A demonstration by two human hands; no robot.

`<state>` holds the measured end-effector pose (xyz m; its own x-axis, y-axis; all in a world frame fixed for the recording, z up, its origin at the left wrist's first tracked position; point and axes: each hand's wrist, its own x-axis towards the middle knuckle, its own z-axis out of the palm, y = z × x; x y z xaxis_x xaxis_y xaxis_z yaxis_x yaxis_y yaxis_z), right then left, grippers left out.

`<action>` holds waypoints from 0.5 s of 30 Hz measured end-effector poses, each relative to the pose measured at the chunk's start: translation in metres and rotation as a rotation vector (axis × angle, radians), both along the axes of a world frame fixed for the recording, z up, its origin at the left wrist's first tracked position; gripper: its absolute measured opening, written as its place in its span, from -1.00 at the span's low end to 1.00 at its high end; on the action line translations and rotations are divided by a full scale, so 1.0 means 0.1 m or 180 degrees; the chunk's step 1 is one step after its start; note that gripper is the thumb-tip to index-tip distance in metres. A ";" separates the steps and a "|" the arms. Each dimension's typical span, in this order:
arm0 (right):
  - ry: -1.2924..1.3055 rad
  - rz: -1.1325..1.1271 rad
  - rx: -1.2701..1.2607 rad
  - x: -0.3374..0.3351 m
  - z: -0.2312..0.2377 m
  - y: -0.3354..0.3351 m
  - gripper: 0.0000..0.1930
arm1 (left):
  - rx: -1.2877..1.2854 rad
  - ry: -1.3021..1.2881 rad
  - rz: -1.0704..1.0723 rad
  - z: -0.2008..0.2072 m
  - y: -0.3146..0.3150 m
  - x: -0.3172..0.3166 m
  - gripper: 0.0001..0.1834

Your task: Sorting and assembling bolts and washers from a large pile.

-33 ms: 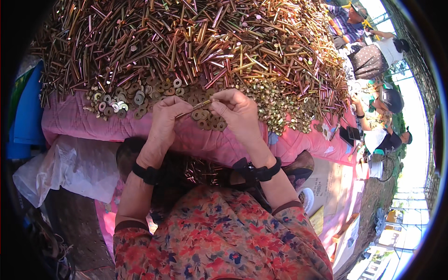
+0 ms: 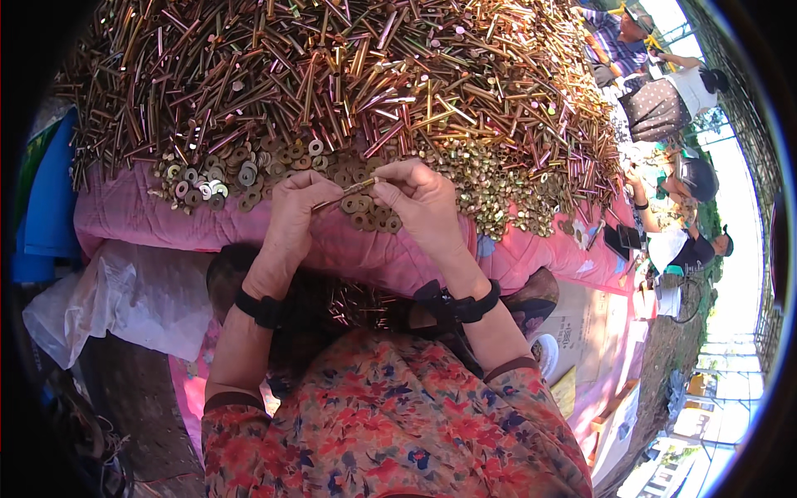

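My left hand (image 2: pixel 292 209) pinches one end of a slim brass-coloured bolt (image 2: pixel 359 187), its fingers closed around the shank. At the other end of the bolt, the thumb and forefinger of my right hand (image 2: pixel 427 203) are closed on the tip. Whether a nut sits between those fingertips is too small to tell. The bolt lies almost level, tilted up toward the right, above loose flat washers (image 2: pixel 369 217) at the near edge of the pile. Small brass-coloured nuts (image 2: pixel 498 195) lie heaped just right of my right hand.
A large heap of long metal bolts (image 2: pixel 315 75) covers the pink quilted cloth (image 2: pixel 166 216). Clear plastic sheeting (image 2: pixel 141 290) hangs at the left beside a blue container (image 2: pixel 50 199). A dark phone (image 2: pixel 616 241) lies at the right edge. Several people sit farther right.
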<state>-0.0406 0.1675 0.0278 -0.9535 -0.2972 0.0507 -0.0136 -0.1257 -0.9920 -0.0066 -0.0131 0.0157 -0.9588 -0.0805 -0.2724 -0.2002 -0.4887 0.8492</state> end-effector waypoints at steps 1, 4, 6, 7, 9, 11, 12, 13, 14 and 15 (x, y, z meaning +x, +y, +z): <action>0.0326 0.0060 0.0182 0.01 0.00 -0.01 -0.87 | 0.0000 -0.0002 0.0000 0.01 0.00 0.00 -0.92; 0.0460 0.0043 0.0430 0.03 0.00 -0.01 -0.84 | 0.0128 0.0056 -0.0043 0.00 0.00 0.01 -0.92; 0.0324 0.0103 0.0413 0.04 0.01 0.01 -0.85 | -0.0233 0.0369 -0.0057 -0.08 -0.01 -0.01 -0.92; 0.0190 0.0158 0.0397 0.04 0.02 0.03 -0.85 | -0.0232 0.0366 -0.0058 -0.08 -0.02 0.00 -0.92; 0.0140 0.0234 0.0377 0.05 0.07 0.05 -0.86 | -0.0385 0.0473 -0.0187 -0.06 -0.03 0.01 -0.92; 0.0090 0.0316 0.0353 0.05 0.08 0.07 -0.86 | -0.0341 0.0397 -0.0175 -0.11 -0.03 0.01 -0.93; 0.0157 0.0361 0.0405 0.06 0.08 0.09 -0.87 | -0.0293 0.0329 -0.0179 -0.12 -0.03 -0.01 -0.94; 0.0224 0.0405 0.0457 0.06 0.08 0.10 -0.87 | -0.0294 0.0328 -0.0186 -0.11 -0.06 -0.01 -0.94; 0.0223 0.0398 0.0456 0.05 0.06 0.12 -0.87 | 0.0116 -0.0021 -0.0484 -0.07 -0.11 -0.02 -0.95; 0.0755 0.0407 0.0713 0.04 0.03 0.12 -0.87 | 0.0524 -0.0373 -0.0772 -0.06 -0.13 -0.02 -0.95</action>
